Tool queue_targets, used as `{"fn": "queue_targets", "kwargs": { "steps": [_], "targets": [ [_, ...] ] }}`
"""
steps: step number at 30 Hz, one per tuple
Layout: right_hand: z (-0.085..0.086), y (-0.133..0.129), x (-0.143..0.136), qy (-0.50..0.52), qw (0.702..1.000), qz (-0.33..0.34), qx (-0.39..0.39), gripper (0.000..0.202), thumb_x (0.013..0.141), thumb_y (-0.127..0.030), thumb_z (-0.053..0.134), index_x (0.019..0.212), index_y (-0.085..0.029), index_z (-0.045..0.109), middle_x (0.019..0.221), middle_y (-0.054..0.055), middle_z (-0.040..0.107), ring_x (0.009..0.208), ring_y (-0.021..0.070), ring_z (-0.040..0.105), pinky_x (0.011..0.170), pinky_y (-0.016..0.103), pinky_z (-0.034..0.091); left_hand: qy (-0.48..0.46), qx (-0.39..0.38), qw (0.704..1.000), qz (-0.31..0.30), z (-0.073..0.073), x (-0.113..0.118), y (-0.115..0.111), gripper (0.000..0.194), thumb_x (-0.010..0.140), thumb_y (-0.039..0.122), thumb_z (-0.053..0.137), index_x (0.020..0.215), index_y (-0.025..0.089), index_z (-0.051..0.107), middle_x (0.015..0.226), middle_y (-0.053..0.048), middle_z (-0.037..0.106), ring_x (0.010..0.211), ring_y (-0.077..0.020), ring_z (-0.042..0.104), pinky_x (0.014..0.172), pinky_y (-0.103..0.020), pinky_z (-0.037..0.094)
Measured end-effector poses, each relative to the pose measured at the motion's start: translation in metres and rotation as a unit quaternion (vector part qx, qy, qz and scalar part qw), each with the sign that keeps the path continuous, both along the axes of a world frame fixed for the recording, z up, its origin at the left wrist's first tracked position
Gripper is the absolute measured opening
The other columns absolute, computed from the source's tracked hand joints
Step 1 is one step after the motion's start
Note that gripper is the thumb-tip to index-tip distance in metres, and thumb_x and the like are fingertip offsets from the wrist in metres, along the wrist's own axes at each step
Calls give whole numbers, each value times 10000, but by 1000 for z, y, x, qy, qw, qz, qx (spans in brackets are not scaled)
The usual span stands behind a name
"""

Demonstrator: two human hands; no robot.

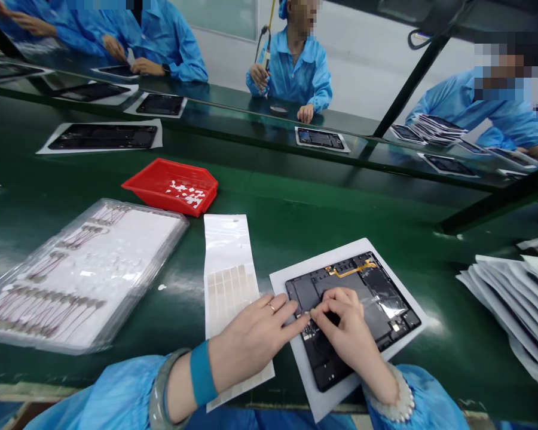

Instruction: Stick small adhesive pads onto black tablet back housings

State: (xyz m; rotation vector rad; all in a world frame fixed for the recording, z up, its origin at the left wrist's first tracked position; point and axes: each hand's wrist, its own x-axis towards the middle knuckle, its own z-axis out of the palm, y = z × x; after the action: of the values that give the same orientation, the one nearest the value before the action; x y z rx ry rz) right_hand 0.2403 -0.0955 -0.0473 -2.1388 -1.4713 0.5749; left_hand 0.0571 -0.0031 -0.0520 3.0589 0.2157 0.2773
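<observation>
Left hand [251, 334]: fingers extended, tips at the left edge of the open black device [379, 313]; grip hidden, cannot tell. Right hand [347, 328] over the device: thumb and index narrow, meeting the left fingertips; cannot tell whether they grip anything. Device lies on a white sheet [311, 397] on the green tabletop [296, 221]. Label strip [226, 245] just left; clear tray [138, 257] of wired parts farther left. Beyond: red bin [161, 179], white pieces inside.

From the wearer's head, one camera looks forward and down across the bench [385, 203], the tablet [376, 280] near, the wall [358, 54] far off.
</observation>
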Motion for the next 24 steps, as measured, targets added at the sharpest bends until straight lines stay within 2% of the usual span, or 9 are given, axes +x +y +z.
{"fn": "queue_targets", "kwargs": {
  "steps": [5,9,11,15,17,20,24],
  "targets": [
    [1,0,-2,-23,1000,5,-10,198,823,-295,582,643,-236,640,872,36,608,975,260,476,862,438,340,19,20,1000,3,3,6,-2,391,891,146,454,1281,142,445,1013,-86,552,912,-253,525,727,-368,410],
    [5,-1,5,-57,997,52,5,248,868,-318,543,650,-231,621,853,36,611,913,235,508,812,403,382,19,46,999,-4,5,7,-3,376,881,160,472,1254,116,460,1006,-103,549,915,-255,516,733,-363,381],
    [9,-1,16,-64,995,66,32,281,899,-342,501,674,-228,625,843,42,613,871,223,523,794,392,403,24,50,998,-12,7,7,-3,365,878,161,480,1239,108,468,1010,-109,552,924,-251,515,741,-357,375],
    [11,-1,45,-67,988,8,139,218,914,-355,475,867,-215,636,907,67,620,896,222,559,825,383,437,28,36,999,-26,11,9,0,386,870,142,496,1253,112,458,999,-94,563,916,-236,520,721,-343,381],
    [7,-2,54,-55,986,13,159,196,914,-349,481,919,-216,624,935,69,620,926,219,571,841,371,449,26,12,999,-31,14,12,5,346,879,182,508,1223,141,483,974,-73,565,899,-232,521,728,-346,389],
    [-3,-1,58,-43,986,56,153,163,922,-313,476,939,-221,609,926,62,619,921,212,578,841,366,462,27,-25,998,-50,18,20,16,258,874,309,568,1104,193,543,961,-54,560,910,-236,516,755,-355,397],
    [-15,2,57,-79,982,84,148,148,930,-283,459,926,-223,595,907,61,604,884,218,565,814,393,461,22,-50,996,-73,20,29,27,271,840,424,630,1005,218,568,1021,-54,555,962,-240,505,784,-358,394]
  ]
}}
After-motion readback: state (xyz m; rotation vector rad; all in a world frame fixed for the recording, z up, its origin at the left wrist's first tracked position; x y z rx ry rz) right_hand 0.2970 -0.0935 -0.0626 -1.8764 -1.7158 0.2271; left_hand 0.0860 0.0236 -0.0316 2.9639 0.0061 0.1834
